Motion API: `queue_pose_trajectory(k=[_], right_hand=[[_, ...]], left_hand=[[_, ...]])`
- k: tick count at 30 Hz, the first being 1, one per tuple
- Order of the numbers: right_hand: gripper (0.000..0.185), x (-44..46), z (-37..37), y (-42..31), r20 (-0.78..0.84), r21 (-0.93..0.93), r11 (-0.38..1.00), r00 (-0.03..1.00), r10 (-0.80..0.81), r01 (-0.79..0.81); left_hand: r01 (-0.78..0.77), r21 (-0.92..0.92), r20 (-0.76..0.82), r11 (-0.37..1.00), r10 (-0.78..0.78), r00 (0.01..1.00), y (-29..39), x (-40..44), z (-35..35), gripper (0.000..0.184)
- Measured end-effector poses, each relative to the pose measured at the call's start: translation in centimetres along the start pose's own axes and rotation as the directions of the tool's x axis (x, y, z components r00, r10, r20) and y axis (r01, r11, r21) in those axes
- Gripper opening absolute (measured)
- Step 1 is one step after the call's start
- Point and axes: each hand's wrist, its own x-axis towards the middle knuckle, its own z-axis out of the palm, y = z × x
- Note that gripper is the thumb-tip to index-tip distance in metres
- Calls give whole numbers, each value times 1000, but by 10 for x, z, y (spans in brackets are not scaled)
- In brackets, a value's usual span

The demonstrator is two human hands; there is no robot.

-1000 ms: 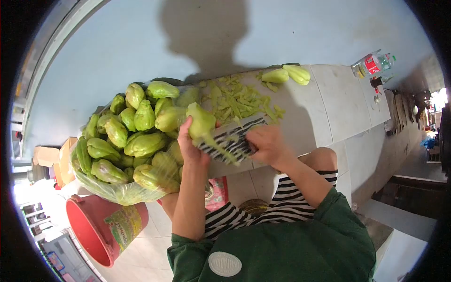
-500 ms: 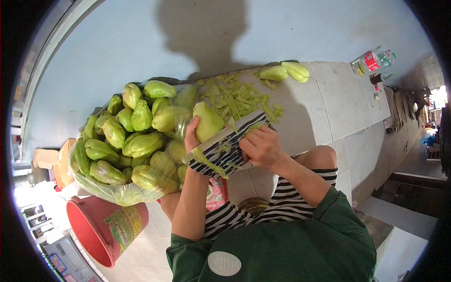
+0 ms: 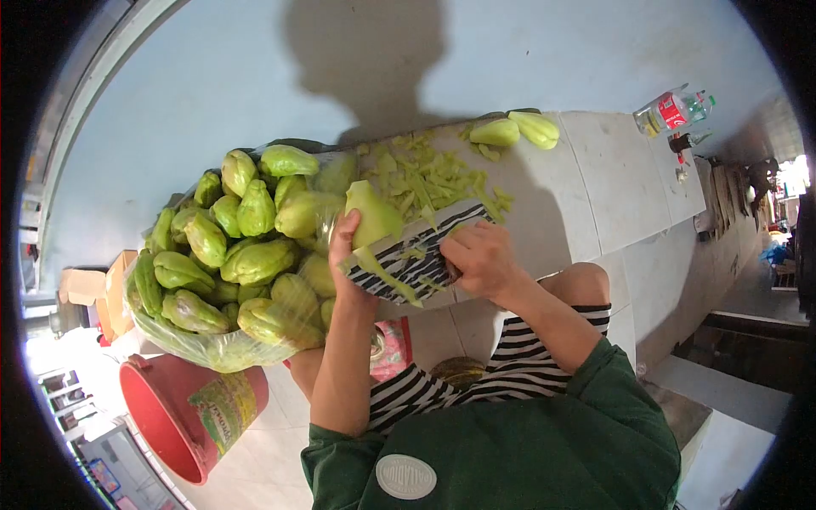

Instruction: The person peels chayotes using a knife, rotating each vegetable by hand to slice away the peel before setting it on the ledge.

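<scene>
In the head view, my left hand (image 3: 347, 242) is wrapped round a pale green, partly peeled chayote (image 3: 375, 214). My right hand (image 3: 481, 259) is closed at the right end of a broad cleaver (image 3: 398, 270), its handle hidden in my fingers. The shiny blade mirrors black and white stripes, and strips of green peel cling to it. Its upper edge lies against or close to the chayote's lower side; exact contact is hard to tell. Just beyond the blade, a heap of peelings (image 3: 425, 174) covers part of the tiled ledge (image 3: 544, 204).
A clear plastic bag (image 3: 229, 347) full of unpeeled chayotes (image 3: 252, 208) bulges at the left. Two pale chayotes (image 3: 533, 129) lie by the wall. A plastic bottle (image 3: 671, 112) is at the far right, a red bucket (image 3: 166, 416) at lower left. My striped knees flank the work.
The cleaver has shifted slightly up and away from my body, together with my right hand. My left hand and the chayote have moved a little to the left.
</scene>
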Motion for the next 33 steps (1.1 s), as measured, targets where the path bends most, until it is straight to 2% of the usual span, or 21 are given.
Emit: queue_pose_trajectory(k=[2, 3, 10, 12, 13, 14, 15, 17, 21, 24, 27, 29, 33], right_hand=[[19, 2, -2, -3, -6, 19, 998, 999, -53, 53], [19, 1, -3, -3, -6, 19, 999, 999, -51, 51], [19, -1, -3, -1, -2, -12, 997, 997, -82, 82], [20, -3, 0, 4, 6, -11, 996, 996, -84, 84], [21, -4, 5, 10, 33, -42, 999, 999, 7, -6], [21, -5, 8, 14, 56, -76, 993, 994, 98, -94], [21, -5, 8, 14, 54, -78, 993, 994, 96, -92], [23, -3, 9, 14, 7, -58, 995, 996, 88, -87], [23, -1, 4, 9, 26, -10, 997, 997, 77, -77], [22, 0, 1, 7, 35, -23, 995, 995, 93, -92], [21, -1, 2, 9, 71, 1, 992, 989, 126, -127], [22, -3, 14, 17, 35, 93, 967, 972, 234, -237], [22, 1, 5, 8, 27, 130, 969, 978, 207, -209]], left_hand=[[-30, 65, 84, 997, 25, 996, -2, 8, -7, 48], [-36, 40, 97, 999, 32, 995, -2, 7, -4, 50], [20, 6, 51, 1000, -20, 998, -2, 3, 3, 53], [-8, 86, 23, 996, 6, 1000, -1, 4, 0, 45], [-6, 87, 24, 996, 4, 1000, 0, 2, 3, 45], [-19, 57, -41, 998, 21, 999, 2, -1, 7, 44], [-37, 26, -105, 999, 40, 994, 4, -3, 11, 44], [-63, 27, -64, 998, 65, 996, 6, 1, 5, 43], [-101, 18, 0, 995, 101, 995, 9, -2, 2, 44], [-59, 4, 25, 998, 59, 998, 14, -6, 5, 40], [-119, 47, 22, 992, 118, 993, 14, -5, 6, 44], [-124, 74, 1, 990, 124, 992, 14, -6, 7, 45], [-120, 71, -28, 990, 122, 992, 18, -10, 10, 46]])
